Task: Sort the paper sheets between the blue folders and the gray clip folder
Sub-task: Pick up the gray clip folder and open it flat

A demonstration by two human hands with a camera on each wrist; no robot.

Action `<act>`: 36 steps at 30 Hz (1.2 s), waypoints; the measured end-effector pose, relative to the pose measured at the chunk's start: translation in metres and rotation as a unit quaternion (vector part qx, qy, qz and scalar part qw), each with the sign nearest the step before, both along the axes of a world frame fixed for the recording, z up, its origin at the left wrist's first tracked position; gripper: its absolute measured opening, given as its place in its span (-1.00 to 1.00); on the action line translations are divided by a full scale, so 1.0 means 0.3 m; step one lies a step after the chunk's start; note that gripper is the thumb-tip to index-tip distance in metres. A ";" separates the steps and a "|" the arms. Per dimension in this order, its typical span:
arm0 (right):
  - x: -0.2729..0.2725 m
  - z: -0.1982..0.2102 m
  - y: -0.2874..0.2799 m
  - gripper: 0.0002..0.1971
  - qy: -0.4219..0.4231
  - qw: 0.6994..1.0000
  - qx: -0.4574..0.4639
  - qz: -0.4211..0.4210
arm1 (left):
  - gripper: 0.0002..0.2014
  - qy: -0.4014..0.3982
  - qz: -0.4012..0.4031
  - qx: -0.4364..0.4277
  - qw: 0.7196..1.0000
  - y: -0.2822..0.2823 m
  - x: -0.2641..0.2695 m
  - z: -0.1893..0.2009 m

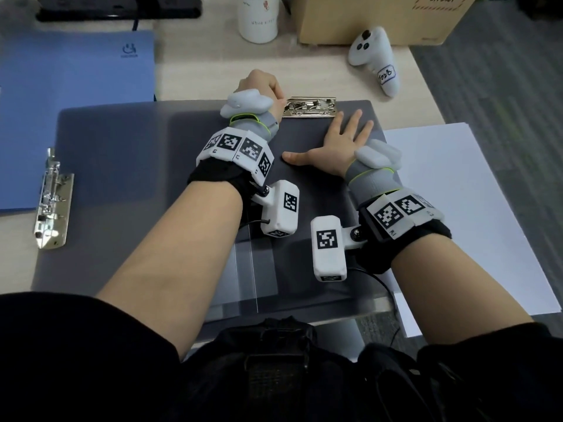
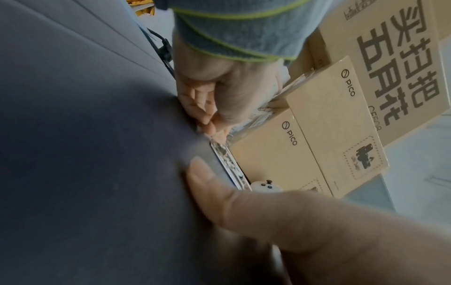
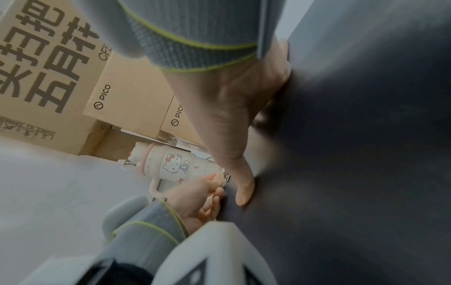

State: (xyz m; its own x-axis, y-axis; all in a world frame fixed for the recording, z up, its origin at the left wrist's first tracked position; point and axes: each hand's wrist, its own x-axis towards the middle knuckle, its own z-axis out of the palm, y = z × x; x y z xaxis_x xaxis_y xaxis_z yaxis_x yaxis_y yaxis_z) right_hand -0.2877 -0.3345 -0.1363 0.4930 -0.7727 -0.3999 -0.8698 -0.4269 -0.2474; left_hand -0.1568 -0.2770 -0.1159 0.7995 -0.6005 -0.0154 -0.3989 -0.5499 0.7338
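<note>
The gray clip folder (image 1: 320, 193) lies open in front of me on the desk. Its metal clip (image 1: 310, 106) sits at the far edge of the right panel. My left hand (image 1: 275, 97) is at the clip's left end, fingers curled and pinching it; the left wrist view shows the fingertips (image 2: 209, 123) on the clip (image 2: 227, 160). My right hand (image 1: 341, 138) lies flat on the gray panel (image 3: 366, 154) just below the clip, fingers spread. A blue folder (image 1: 76, 102) lies at the back left. White paper sheets (image 1: 457, 208) lie to the right of the gray folder.
A second metal clip (image 1: 51, 202) sits at the gray folder's left edge. A white controller (image 1: 376, 60), a white cup (image 1: 259, 18) and a cardboard box (image 1: 380, 19) stand behind the folder. The desk's right edge runs past the paper.
</note>
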 end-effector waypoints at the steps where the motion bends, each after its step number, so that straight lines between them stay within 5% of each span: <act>1: 0.001 0.000 0.001 0.50 0.003 1.000 -0.001 0.000 | -0.86 0.009 -0.004 -0.007 1.000 0.002 0.003 -0.002; 9: -0.010 0.012 0.009 0.46 -0.001 1.000 0.001 0.008 | -0.70 0.080 -0.045 -0.111 0.990 -0.011 0.002 0.065; 14: -0.014 0.019 0.013 0.46 -0.006 1.000 0.000 0.014 | -0.94 0.089 -0.126 -0.128 0.980 -0.040 -0.019 0.083; 17: -0.019 0.021 0.011 0.44 -0.012 1.000 0.002 0.019 | -0.74 0.124 -0.178 -0.125 0.968 -0.037 -0.042 0.095; 24: -0.017 0.004 0.003 0.45 -0.018 0.999 -0.009 0.026 | -0.40 0.155 -0.258 -0.014 0.953 -0.086 -0.115 0.130; 31: -0.017 -0.018 -0.013 0.46 -0.031 0.999 -0.013 0.032 | -0.41 0.040 -0.256 0.099 0.961 -0.112 -0.137 0.122; 36: -0.017 -0.023 -0.019 0.44 -0.022 0.998 -0.018 0.050 | -0.39 0.029 -0.256 0.159 0.953 -0.109 -0.140 0.098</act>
